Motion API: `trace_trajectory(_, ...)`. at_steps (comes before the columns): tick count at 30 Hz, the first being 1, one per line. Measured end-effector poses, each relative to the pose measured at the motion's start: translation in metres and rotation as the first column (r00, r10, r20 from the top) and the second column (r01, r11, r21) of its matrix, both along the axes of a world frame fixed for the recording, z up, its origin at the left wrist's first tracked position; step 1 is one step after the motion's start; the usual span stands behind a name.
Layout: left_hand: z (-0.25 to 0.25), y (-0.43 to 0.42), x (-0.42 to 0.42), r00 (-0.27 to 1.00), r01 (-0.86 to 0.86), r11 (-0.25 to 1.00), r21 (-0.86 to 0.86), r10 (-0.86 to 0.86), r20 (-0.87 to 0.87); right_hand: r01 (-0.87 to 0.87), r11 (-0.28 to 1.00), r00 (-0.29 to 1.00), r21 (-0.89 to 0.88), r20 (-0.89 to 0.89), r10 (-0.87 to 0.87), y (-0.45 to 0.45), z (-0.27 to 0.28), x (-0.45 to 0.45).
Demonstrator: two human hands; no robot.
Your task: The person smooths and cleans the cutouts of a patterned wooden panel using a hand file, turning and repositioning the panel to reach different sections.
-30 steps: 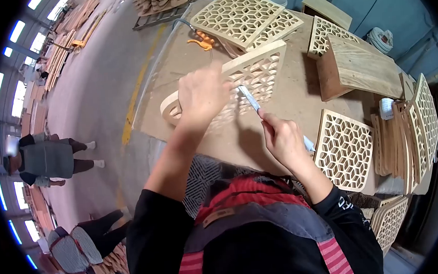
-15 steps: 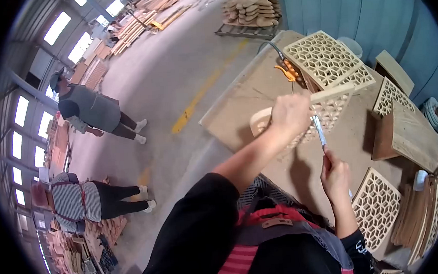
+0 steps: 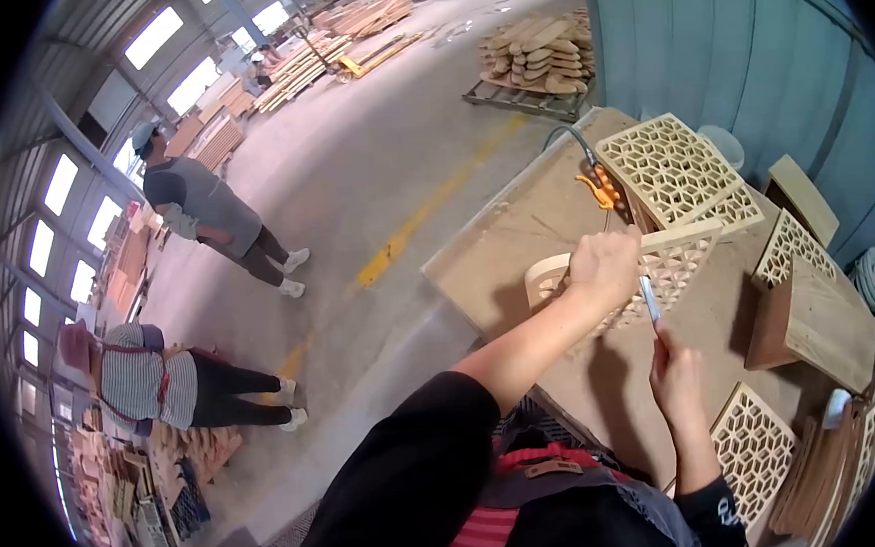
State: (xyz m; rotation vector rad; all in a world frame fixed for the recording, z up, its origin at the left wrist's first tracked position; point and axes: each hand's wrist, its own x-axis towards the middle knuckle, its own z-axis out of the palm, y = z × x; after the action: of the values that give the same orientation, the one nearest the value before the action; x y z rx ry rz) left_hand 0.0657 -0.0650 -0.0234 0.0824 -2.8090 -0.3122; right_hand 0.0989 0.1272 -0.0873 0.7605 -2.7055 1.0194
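A pale wooden lattice panel with a rounded corner stands tilted on the work table. My left hand is closed at its upper edge, knuckles up; what its fingers hold is hidden. Just below and to the right, my right hand grips the lower end of a narrow grey-white strip-like tool. The upper end of this tool meets the panel beside my left hand.
Lattice panels and an orange-handled tool lie at the table's back. A wooden box, another lattice panel and stacked brown pieces are at right. Two people stand on the floor at left.
The view has swung left, so the table and hands appear farther right and more floor shows. Both hands remain at the panel, the right still holding the strip-like tool.
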Motion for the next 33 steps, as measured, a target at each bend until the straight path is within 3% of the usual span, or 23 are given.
trace_trajectory(2,0.001,0.000,0.001,1.000,0.017,1.000,0.013,-0.017,0.018,0.009,0.996,0.998,-0.092,0.057,-0.004,0.010,0.000,0.010)
trace_trajectory(6,0.002,0.001,0.003,0.999,0.034,0.999,0.019,-0.034,-0.012,0.025,1.000,0.998,-0.010,-0.063,-0.025,-0.018,-0.004,-0.011)
trace_trajectory(7,0.004,0.000,0.001,0.999,0.035,0.999,0.018,-0.034,-0.028,0.072,0.990,0.997,0.119,-0.032,-0.068,-0.029,0.006,-0.018)
trace_trajectory(8,0.003,-0.001,0.002,0.999,0.035,0.999,0.019,-0.034,-0.039,0.032,0.998,0.993,0.048,-0.116,-0.027,-0.035,-0.008,-0.033)
trace_trajectory(10,0.001,0.002,0.003,0.999,0.029,0.999,0.017,-0.029,-0.023,0.018,0.999,0.993,0.038,-0.121,-0.013,-0.036,-0.010,-0.037)
trace_trajectory(14,0.003,-0.001,0.002,0.999,-0.002,1.000,0.030,0.000,0.043,-0.003,0.999,0.998,0.045,-0.064,0.006,0.000,0.003,-0.005)
trace_trajectory(17,0.003,0.000,-0.001,0.997,-0.030,0.999,0.018,0.029,0.065,-0.009,0.999,0.999,-0.052,-0.035,0.007,0.003,-0.010,0.000)
trace_trajectory(19,-0.002,-0.006,-0.005,1.000,0.009,0.999,0.032,-0.009,0.002,0.008,0.999,0.997,-0.037,-0.070,-0.011,-0.014,-0.017,-0.010)
trace_trajectory(20,-0.002,-0.009,-0.008,0.999,0.030,0.999,0.038,-0.028,-0.037,0.022,0.997,0.997,0.080,-0.074,-0.016,-0.022,-0.009,-0.016)
trace_trajectory(24,0.001,-0.008,-0.004,0.995,0.060,0.996,0.063,-0.055,-0.088,0.000,1.000,0.999,0.004,-0.039,0.000,-0.026,-0.006,-0.032)
trace_trajectory(31,0.002,-0.007,-0.004,0.999,0.032,0.999,0.043,-0.033,0.031,0.013,0.997,0.999,-0.073,0.037,-0.010,0.003,0.003,0.005)
trace_trajectory(33,0.000,-0.005,-0.003,0.999,0.035,0.999,0.011,-0.035,0.029,0.034,0.999,0.999,0.011,0.010,-0.034,-0.019,0.004,-0.012)
